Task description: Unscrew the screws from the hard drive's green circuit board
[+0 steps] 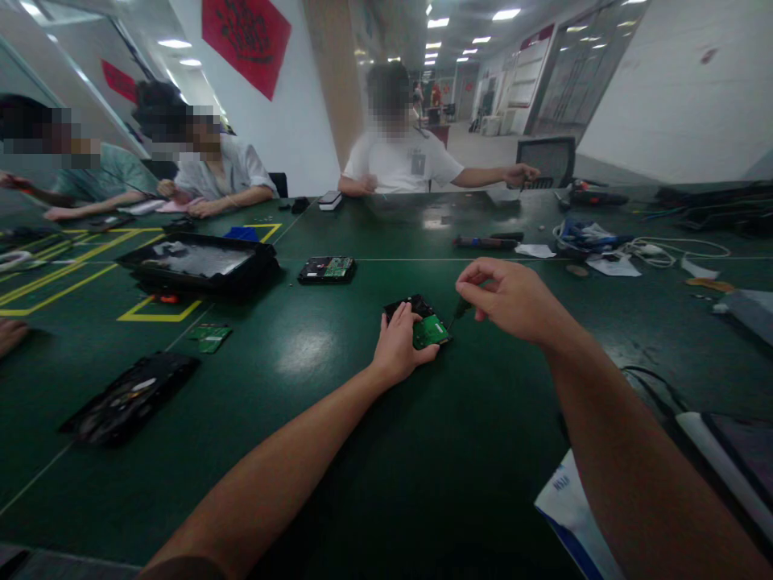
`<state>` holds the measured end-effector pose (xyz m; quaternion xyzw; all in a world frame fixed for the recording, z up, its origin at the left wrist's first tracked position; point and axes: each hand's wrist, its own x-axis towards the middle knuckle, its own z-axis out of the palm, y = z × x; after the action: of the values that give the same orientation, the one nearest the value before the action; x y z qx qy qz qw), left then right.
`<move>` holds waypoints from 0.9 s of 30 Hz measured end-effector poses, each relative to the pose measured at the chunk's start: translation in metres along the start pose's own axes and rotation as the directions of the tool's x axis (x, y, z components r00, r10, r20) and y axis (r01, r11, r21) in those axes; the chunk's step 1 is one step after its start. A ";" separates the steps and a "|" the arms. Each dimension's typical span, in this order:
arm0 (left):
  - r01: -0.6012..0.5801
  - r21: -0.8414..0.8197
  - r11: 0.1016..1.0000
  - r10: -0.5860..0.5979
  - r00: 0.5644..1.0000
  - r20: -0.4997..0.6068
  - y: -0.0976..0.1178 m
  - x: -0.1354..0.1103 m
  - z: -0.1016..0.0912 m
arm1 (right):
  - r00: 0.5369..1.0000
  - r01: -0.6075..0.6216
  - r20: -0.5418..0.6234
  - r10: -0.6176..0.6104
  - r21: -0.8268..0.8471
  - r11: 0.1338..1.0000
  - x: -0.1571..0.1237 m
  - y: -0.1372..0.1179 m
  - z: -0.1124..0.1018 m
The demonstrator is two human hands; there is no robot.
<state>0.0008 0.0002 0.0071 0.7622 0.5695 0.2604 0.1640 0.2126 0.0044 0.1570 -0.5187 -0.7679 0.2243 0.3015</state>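
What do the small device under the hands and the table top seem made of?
The small device looks like a black case, metal or plastic, carrying a matte green circuit board, probably fibreglass laminate. The left hand steadies it; the right hand holds a thin dark tool to it. The table top is dark green and glossy, mirroring ceiling lights: perhaps a mat or coated board.

- The left grip [398, 346] lies over the near half of the hard drive [406, 307], and only part of its green board [432, 330] shows.
- The right grip [513, 302] hides the tool [461, 307] except for its dark tip.
- The right forearm [634, 451] crosses a white sheet [564, 503], which the bottom edge also cuts off.
- Another person's hand [10, 334] is cut off by the left edge.
- The small bits [704, 283] on the far counter [302, 354] are too small to tell.
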 end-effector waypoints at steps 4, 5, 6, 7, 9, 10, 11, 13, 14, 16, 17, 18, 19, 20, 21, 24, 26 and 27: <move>0.003 0.023 1.000 -0.003 1.000 0.005 -0.001 0.000 0.001 | 0.996 -0.017 0.094 0.006 0.116 0.993 0.001 0.003 -0.002; 0.002 0.026 1.000 -0.002 1.000 0.007 -0.001 0.000 0.001 | 0.994 -0.022 0.110 0.008 0.127 0.992 0.001 0.003 -0.003; 0.001 0.028 1.000 -0.001 1.000 0.008 -0.002 0.001 0.001 | 0.994 -0.021 0.113 0.008 0.119 0.993 0.001 0.003 -0.004; 0.000 0.030 1.000 0.000 1.000 0.009 -0.003 0.001 0.002 | 0.995 -0.013 0.103 0.004 0.088 0.996 0.000 0.003 -0.005; -0.002 0.034 0.999 0.001 1.000 0.008 -0.004 0.001 0.002 | 0.998 0.017 0.053 -0.016 -0.006 1.000 -0.001 0.001 -0.006; -0.003 0.036 0.999 0.002 1.000 0.007 -0.004 0.002 0.003 | 0.999 0.033 0.024 -0.032 -0.049 0.998 -0.001 0.001 -0.006; -0.004 0.037 0.999 0.004 1.000 0.007 -0.004 0.002 0.003 | 0.999 0.049 0.000 -0.049 -0.078 0.996 -0.001 0.001 -0.005; -0.007 0.037 0.999 0.007 1.000 0.007 -0.005 0.002 0.003 | 0.997 0.065 -0.028 -0.068 -0.111 0.992 -0.001 0.000 -0.003; -0.007 0.037 0.999 0.007 1.000 0.006 -0.004 0.002 0.003 | 0.997 0.060 -0.042 -0.066 -0.130 0.990 -0.001 0.000 -0.002; -0.009 0.039 0.999 0.009 1.000 0.007 -0.004 0.002 0.003 | 0.996 0.031 -0.073 -0.045 -0.174 0.984 0.000 0.000 0.000; -0.010 0.040 0.999 0.009 1.000 0.008 -0.004 0.002 0.003 | 0.996 0.017 -0.081 -0.033 -0.186 0.982 0.000 0.000 0.000; -0.010 0.041 0.999 0.010 1.000 0.008 -0.004 0.002 0.003 | 0.997 0.009 -0.076 -0.023 -0.179 0.984 0.000 0.000 0.001; -0.010 0.041 0.999 0.010 1.000 0.008 -0.004 0.002 0.003 | 0.998 0.009 -0.060 -0.018 -0.152 0.988 0.000 0.000 0.001; -0.009 0.041 0.999 0.009 1.000 0.005 -0.003 0.002 0.003 | 0.999 0.015 -0.034 -0.019 -0.113 0.994 0.000 0.000 0.001; -0.008 0.041 0.999 0.008 1.000 0.002 -0.003 0.002 0.003 | 1.000 0.021 -0.007 -0.022 -0.071 0.997 0.000 0.000 0.002; -0.013 0.039 0.999 0.013 1.000 -0.002 -0.003 0.001 0.003 | 0.998 0.012 0.064 -0.014 0.021 1.000 0.000 0.002 0.002; -0.016 0.037 0.999 0.016 1.000 0.000 -0.003 0.001 0.003 | 0.995 -0.006 0.099 0.001 0.056 0.998 0.001 0.003 0.001; -0.015 0.035 0.999 0.015 1.000 0.000 -0.004 0.001 0.003 | 0.994 -0.011 0.111 0.003 0.069 0.998 0.001 0.004 0.000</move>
<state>0.0001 0.0024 0.0027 0.7693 0.5682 0.2516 0.1484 0.2151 0.0064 0.1541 -0.4972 -0.7735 0.2806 0.2754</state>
